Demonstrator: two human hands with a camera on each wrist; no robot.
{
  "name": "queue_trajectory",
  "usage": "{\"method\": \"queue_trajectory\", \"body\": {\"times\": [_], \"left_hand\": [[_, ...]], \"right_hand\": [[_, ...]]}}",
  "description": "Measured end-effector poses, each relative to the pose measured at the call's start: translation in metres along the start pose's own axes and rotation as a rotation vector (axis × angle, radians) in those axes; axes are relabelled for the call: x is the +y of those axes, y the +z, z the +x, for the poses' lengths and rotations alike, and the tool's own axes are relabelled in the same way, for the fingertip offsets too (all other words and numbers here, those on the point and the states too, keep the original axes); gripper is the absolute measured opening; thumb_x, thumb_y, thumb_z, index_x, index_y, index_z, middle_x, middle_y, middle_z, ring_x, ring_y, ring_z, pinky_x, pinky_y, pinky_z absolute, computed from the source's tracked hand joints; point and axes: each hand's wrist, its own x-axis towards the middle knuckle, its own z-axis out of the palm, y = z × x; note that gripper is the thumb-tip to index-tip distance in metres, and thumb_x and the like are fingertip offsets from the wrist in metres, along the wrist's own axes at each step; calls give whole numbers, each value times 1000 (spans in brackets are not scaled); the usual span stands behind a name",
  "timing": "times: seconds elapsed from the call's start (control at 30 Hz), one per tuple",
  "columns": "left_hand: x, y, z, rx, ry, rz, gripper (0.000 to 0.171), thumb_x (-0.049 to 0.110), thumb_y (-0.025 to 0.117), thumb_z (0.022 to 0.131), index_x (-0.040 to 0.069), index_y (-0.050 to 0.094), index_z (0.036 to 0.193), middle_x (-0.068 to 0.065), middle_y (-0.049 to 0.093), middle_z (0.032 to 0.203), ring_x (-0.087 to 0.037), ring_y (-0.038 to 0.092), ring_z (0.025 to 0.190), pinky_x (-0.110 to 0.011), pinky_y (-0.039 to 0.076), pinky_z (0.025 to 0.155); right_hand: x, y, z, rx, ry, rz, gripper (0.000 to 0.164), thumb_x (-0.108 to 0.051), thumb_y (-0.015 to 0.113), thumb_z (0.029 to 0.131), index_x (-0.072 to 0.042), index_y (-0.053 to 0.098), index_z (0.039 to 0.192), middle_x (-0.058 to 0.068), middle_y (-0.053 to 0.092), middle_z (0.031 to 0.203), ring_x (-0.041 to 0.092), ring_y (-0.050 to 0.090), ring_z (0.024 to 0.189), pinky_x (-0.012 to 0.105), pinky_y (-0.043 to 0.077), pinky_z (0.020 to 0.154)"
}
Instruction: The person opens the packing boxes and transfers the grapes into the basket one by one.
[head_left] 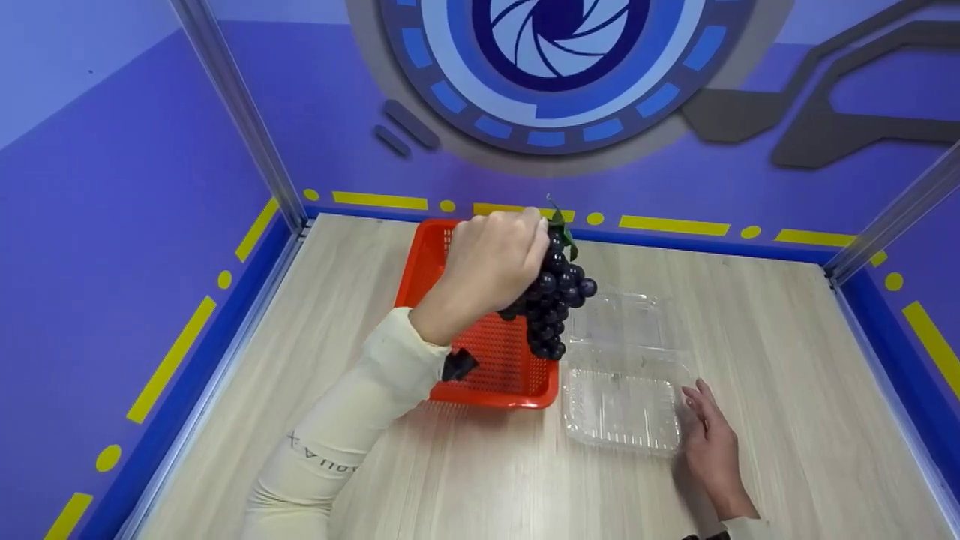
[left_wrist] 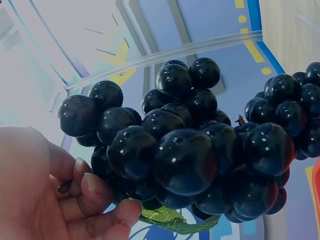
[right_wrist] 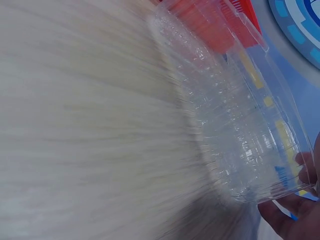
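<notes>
A bunch of dark grapes point(head_left: 553, 296) with a green leaf point(left_wrist: 167, 217) hangs from my left hand point(head_left: 495, 259), whose fingers pinch it at the stem end. The bunch is over the right side of a red plastic basket point(head_left: 544, 390). To the right of the basket lies a clear plastic clamshell box point(head_left: 622, 409), its lid folded back. My right hand point(head_left: 709, 442) is at the box's right edge, and in the right wrist view its fingers point(right_wrist: 277, 217) touch the corner of the box with thumb and fingertips on either side of the rim.
A small black object point(head_left: 459, 365) is at the basket's left side, partly hidden by the sleeve. The wooden table point(head_left: 765, 337) is bounded by a purple back wall point(head_left: 315, 120) and side walls with metal corner posts.
</notes>
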Motion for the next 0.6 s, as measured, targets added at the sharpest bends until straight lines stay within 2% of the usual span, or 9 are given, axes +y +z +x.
{"method": "queue_trajectory", "body": {"times": [0.13,0.3,0.43,0.6], "left_hand": [[-7,1,-4,-11,-18,-3,37,27,34,103,14,43,69,3,29,57,-15,31,47,-25,19,43],[-15,10,-9,-46,-37,-1,38,28,35,103,13,44,69,2,30,56,-16,33,46,-24,19,42],[-22,25,-13,-98,-51,19,41,28,36,103,13,42,66,2,28,55,-16,31,44,-25,18,42],[-31,48,-20,-186,-70,57,43,29,36,103,14,43,64,2,30,54,-16,37,45,-25,22,42]], "right_hand": [[-1,0,0,-1,-2,16,42,5,36,99,-4,46,139,12,24,160,36,43,136,46,33,111],[-1,0,1,-2,7,45,43,4,35,99,-4,44,140,13,23,160,38,41,137,53,36,109],[-3,-1,0,-17,49,52,42,-4,37,101,-6,41,143,9,20,162,37,38,139,53,38,107],[-4,0,-1,-23,77,46,43,-14,43,103,-9,40,145,7,19,162,36,36,140,50,39,108]]}}
